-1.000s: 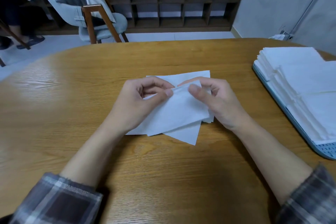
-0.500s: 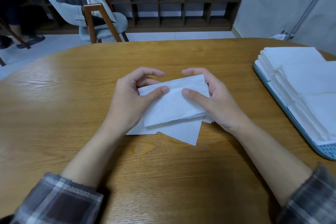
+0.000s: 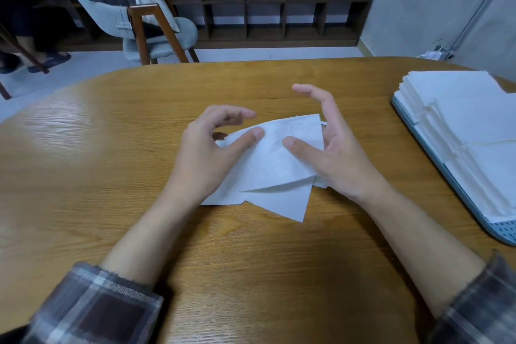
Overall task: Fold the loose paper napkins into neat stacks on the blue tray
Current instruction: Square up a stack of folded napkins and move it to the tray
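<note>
A folded white napkin (image 3: 282, 165) lies mid-table on top of other loose napkins (image 3: 283, 204). My left hand (image 3: 212, 153) presses its thumb on the napkin's left part, with the fingers loosely curled above the far edge. On the napkin's right part rests the thumb of my right hand (image 3: 332, 156), whose fingers are straight and lifted off the paper. At the right edge of the table sits the blue tray (image 3: 501, 233), filled with stacks of folded napkins (image 3: 474, 126).
The round wooden table (image 3: 111, 176) stretches bare to the left and toward me. Beyond its far edge stand a grey chair (image 3: 156, 33) and a dark shelf unit (image 3: 265, 0). A person's feet (image 3: 47, 60) show at the far left.
The top napkin was folded over away from me. Both hands then let go of its far edge: the right fingers lifted and spread, the left fingers rose, and only the thumbs stay on it.
</note>
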Available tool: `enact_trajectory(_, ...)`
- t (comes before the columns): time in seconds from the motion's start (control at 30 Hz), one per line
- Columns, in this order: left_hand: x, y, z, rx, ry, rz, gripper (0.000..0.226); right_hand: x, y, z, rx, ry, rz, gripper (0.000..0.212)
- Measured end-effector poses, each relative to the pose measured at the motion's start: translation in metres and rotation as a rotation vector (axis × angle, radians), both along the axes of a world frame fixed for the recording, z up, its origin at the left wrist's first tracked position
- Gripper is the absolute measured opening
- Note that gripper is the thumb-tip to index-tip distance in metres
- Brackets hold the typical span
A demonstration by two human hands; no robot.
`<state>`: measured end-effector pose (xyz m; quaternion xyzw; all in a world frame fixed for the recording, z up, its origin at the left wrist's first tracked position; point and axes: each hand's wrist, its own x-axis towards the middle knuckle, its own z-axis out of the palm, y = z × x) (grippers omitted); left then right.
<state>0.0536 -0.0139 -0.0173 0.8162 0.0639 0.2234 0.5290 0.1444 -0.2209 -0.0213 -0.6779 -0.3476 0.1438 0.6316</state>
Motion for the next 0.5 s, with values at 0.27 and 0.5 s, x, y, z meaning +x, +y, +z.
enact_trajectory(0.27,0.000,0.001,0.003,-0.178,-0.008,0.005,0.008,0.003,-0.006,0.002,0.004,0.061,-0.005,0.020)
enact_trajectory(0.5,0.000,0.001,-0.010,0.341,-0.145,0.072,0.035,0.016,-0.009,-0.002,-0.088,-0.004,-0.227,0.028)
